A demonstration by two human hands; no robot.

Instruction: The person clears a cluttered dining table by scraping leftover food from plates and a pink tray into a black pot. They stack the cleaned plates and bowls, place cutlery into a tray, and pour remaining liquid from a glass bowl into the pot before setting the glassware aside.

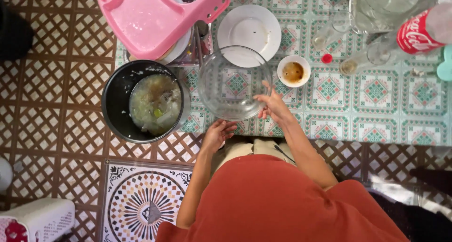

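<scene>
Here, at the far left edge, a white plastic container [35,218] sits on the brown lattice floor [56,105], and beside it lies a mosaic-patterned mat [141,199]. Further right, a black pot [117,98] holding pale soupy food stands at the corner of the table, with a pink plastic tray [150,18] resting above it on a stack of dishes. The person's left hand [216,134] comes next, fingers loosely curled against the near rim of a clear glass bowl [234,82], which sits on the patterned tablecloth [376,115] close to the table's front edge. The right hand [273,105] grasps the bowl's right rim, thumb and fingers pinching the glass. Behind the bowl lies a white plate [249,30], touching or just overlapping its far rim. Just right of the plate stands a small white cup [293,71] with brown residue, then a red bottle cap [326,58], an empty drinking glass [341,23] and, at the far right, a plastic bottle with a red label [416,35] lying tilted.
</scene>
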